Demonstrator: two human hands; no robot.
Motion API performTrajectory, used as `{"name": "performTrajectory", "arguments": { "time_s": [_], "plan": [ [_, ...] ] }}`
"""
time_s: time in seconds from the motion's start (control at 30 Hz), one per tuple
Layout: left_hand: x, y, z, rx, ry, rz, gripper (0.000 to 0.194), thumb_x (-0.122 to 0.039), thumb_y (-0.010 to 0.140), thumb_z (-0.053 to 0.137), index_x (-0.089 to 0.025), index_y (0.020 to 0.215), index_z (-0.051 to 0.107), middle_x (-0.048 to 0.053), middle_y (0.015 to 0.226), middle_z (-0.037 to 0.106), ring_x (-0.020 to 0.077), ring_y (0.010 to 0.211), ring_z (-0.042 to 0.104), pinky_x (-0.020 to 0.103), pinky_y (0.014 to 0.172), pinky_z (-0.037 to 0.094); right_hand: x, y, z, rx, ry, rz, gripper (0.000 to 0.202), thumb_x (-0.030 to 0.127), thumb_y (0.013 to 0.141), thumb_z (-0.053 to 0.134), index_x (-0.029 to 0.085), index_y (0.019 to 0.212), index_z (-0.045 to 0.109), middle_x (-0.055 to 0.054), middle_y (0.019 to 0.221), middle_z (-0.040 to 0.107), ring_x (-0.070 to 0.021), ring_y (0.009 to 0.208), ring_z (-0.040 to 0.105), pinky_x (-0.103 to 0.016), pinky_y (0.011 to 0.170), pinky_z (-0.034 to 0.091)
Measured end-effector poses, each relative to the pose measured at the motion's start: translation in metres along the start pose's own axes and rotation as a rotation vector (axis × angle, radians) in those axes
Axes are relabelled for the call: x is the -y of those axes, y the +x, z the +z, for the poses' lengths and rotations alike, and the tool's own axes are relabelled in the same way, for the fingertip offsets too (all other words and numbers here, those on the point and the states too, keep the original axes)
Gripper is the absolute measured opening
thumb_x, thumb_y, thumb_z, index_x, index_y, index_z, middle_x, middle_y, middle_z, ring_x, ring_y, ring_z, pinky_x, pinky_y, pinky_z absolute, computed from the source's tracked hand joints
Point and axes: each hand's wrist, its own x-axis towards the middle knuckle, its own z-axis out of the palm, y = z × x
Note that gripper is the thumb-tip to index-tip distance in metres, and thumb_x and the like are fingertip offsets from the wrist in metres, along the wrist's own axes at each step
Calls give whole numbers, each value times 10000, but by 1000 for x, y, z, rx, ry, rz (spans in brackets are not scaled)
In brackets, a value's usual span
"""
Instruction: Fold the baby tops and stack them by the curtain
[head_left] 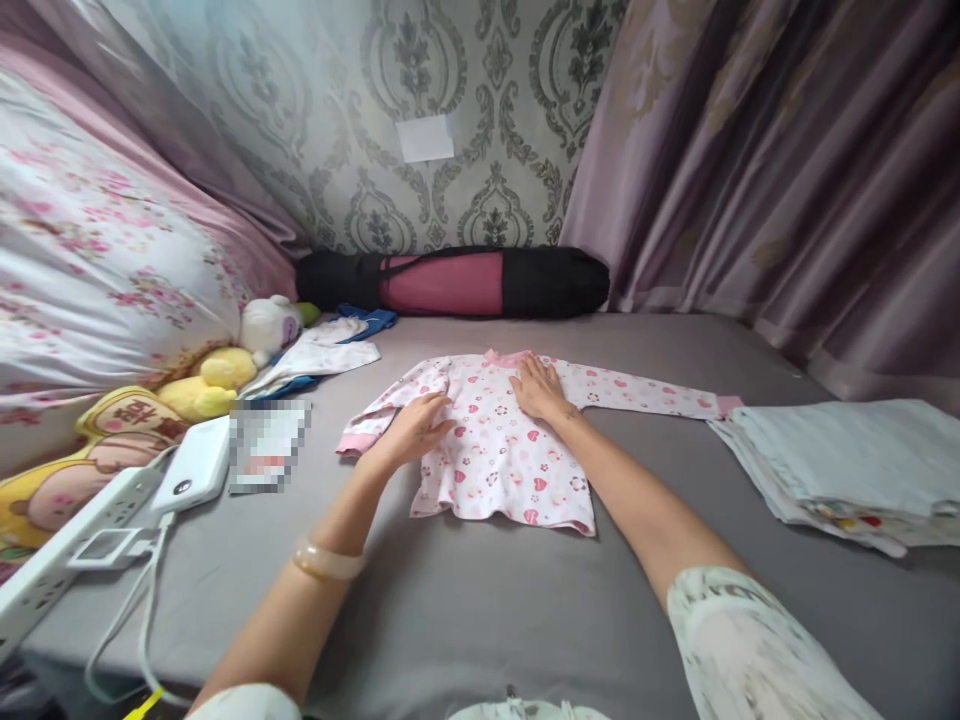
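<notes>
A white long-sleeved child's shirt [499, 455] with pink hearts and a pink collar lies spread on the grey sheet [465, 610]. Its right-hand sleeve stretches straight out to the side, while the left-hand sleeve slants down toward its pink cuff. My left hand [421, 428] rests on the shirt's left side near that sleeve, fingers extended. Just below the collar, my right hand [538, 388] lies flat on the cloth with its fingers spread. Neither hand grips anything visible.
Folded pale clothes [847, 460] lie at the right, touching the sleeve's cuff. At the left are a power bank [193, 465], a power strip [82, 540], plush toys [225, 375] and crumpled clothes [319, 355]. A black and pink bag [450, 282] lies along the wall.
</notes>
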Motion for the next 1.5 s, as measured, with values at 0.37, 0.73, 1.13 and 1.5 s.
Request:
{"name": "performTrajectory", "arguments": {
  "time_s": [0.37, 0.73, 1.13, 1.5],
  "plan": [
    [67, -76, -21, -278, 65, -527, 456, -431, 869, 469, -178, 1222, 609, 129, 1150, 647, 256, 1080, 601, 371, 982, 455, -5, 20, 5, 34, 4, 50, 562, 363, 977, 295, 131, 1486, 345, -134, 1604, 253, -252, 1482, 169, -529, 1175, 147],
    [71, -60, -36, -218, -159, -883, 511, -496, 666, 713, -134, 1018, 633, 76, 859, 703, 229, 823, 650, 254, 611, 433, 83, 47, 18, -16, 89, -227, 474, 193, 936, 319, 139, 1375, 488, -133, 1475, 470, -236, 1380, 376, -386, 1134, 278],
    [95, -24, -77, -382, 362, -748, 316, -245, 875, 474, -227, 1064, 727, 147, 1118, 648, 313, 1096, 594, 377, 841, 491, 111, 49, 37, -2, 105, -127, 493, 291, 992, 273, 150, 1431, 446, -110, 1541, 393, -227, 1428, 319, -372, 1162, 221],
    [141, 4, -75, -722, -349, -653, 263, -173, 736, 605, -180, 987, 683, 32, 772, 645, 207, 825, 645, 337, 825, 519, 120, 42, 38, 32, 55, -103, 615, 432, 1014, 192, 103, 1518, 319, -116, 1598, 280, -239, 1473, 202, -417, 1186, 125]
  ]
}}
